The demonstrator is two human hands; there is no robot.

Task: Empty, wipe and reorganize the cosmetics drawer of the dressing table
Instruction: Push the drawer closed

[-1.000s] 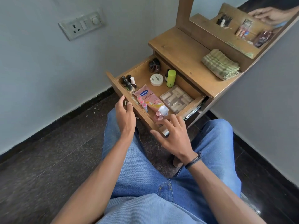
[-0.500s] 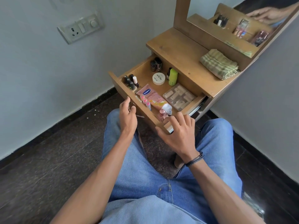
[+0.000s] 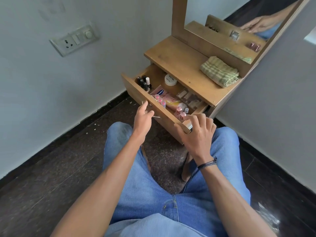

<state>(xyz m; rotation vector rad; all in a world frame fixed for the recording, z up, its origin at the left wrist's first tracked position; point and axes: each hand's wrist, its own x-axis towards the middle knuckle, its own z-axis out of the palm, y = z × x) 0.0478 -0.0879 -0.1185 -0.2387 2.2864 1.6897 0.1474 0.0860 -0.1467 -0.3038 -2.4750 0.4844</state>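
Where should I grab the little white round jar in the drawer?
Grip the white jar round its sides, coming down from above: it sits flat, lid up, in the drawer. The tabletop hangs close behind it, so pinch across it sideways.

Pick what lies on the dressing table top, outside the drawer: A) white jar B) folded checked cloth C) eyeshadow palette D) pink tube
B: the folded checked cloth lies on the dressing table top; the white jar, pink tube and eyeshadow palette are in the open drawer.
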